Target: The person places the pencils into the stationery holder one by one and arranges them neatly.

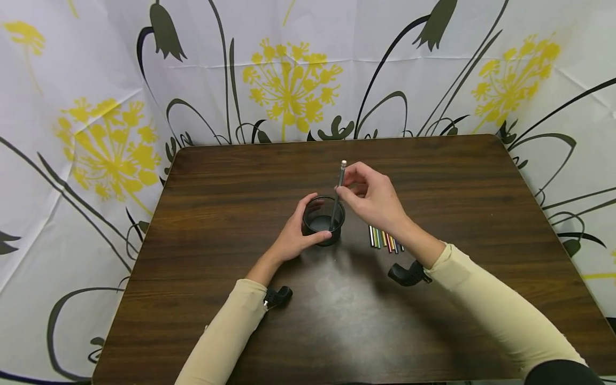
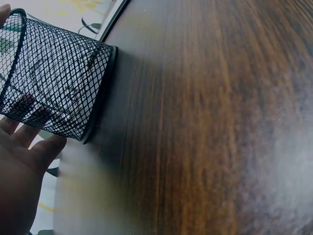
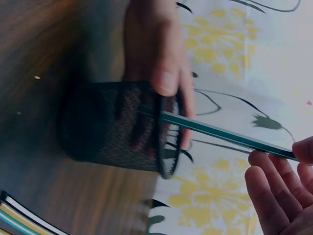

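A black mesh pencil cup (image 1: pixel 335 236) stands upright on the table. My left hand (image 1: pixel 291 235) holds it from the left, thumb over the near rim and fingers round the far side. In the left wrist view the mesh wall (image 2: pixel 58 78) shows from the side, with fingers behind and below it. Between thumb and fingers, my right hand (image 1: pixel 377 198) pinches a dark pencil (image 1: pixel 340 177) with a white eraser at its upper end. The pencil slants down into the cup; it looks dark green in the right wrist view, its lower part seen through the mesh.
Several coloured pencils (image 1: pixel 380 238) lie side by side on the dark wooden table (image 1: pixel 216 214), partly covered by the right wrist. Dark wrist devices (image 1: pixel 406 274) sit at both cuffs. Behind the table hangs a white curtain (image 1: pixel 202 80) with yellow and grey flowers.
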Motion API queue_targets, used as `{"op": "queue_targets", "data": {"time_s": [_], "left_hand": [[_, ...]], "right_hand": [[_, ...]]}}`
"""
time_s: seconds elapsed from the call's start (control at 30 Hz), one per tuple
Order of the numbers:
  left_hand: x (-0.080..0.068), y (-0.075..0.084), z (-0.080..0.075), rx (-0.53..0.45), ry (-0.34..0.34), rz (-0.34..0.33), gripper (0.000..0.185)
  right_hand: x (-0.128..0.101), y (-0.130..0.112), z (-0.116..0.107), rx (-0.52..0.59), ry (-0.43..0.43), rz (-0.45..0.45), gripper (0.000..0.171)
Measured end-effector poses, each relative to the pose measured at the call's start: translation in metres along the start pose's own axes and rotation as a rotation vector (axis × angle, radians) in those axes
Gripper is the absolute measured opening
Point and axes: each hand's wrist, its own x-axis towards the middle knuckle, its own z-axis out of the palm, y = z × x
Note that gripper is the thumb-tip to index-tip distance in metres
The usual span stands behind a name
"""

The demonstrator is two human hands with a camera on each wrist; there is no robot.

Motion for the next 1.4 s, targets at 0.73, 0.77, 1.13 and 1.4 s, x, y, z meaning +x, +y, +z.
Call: {"op": "queue_targets", "data": {"time_s": [0.73, 0.77, 1.13, 1.4], "left_hand": [[0.001, -0.002, 0.001, -0.033, -0.021, -0.017, 0.085], [0.001, -0.002, 0.001, -0.031, -0.021, -0.019, 0.085], [0.000, 0.000, -0.001, -0.022, -0.023, -0.045, 0.085], [-0.001, 0.002, -0.001, 0.011, -0.022, -0.047, 0.084]], "right_hand": [[-0.004, 0.035, 0.031, -0.059, -0.095, 0.050, 0.016], [-0.004, 0.036, 0.032, -0.064, -0.099, 0.051, 0.016], [0.003, 0.044, 0.041, -0.148, -0.092, 0.043, 0.016], [0.015, 0.049, 0.046, -0.220, -0.048, 0.118, 0.016]]}}
